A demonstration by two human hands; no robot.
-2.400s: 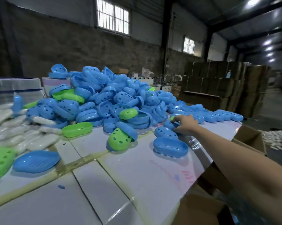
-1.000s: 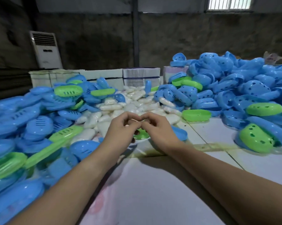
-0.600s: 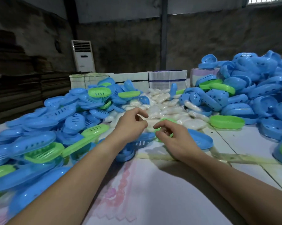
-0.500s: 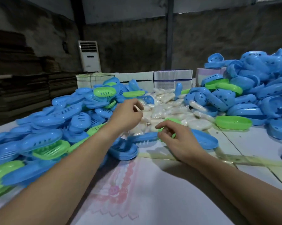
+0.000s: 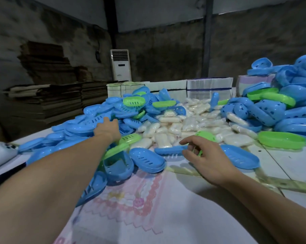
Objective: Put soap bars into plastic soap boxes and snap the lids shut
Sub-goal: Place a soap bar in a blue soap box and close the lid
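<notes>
Over the blue lid pile (image 5: 81,127), left hand (image 5: 107,128) fingers hidden, grip unreadable; right hand (image 5: 208,157) fingers apart, green box (image 5: 205,135) half-covered

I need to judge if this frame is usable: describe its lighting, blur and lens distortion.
Head view: dim, cool indoor light, the back wall nearly dark; soft shadows fall under the right hand on the table. Wide-angle stretch swells both forearms at the lower edge. The left hand, over the blue soap box pile, is slightly blurred; the wrapped soap bars lack detail.
</notes>
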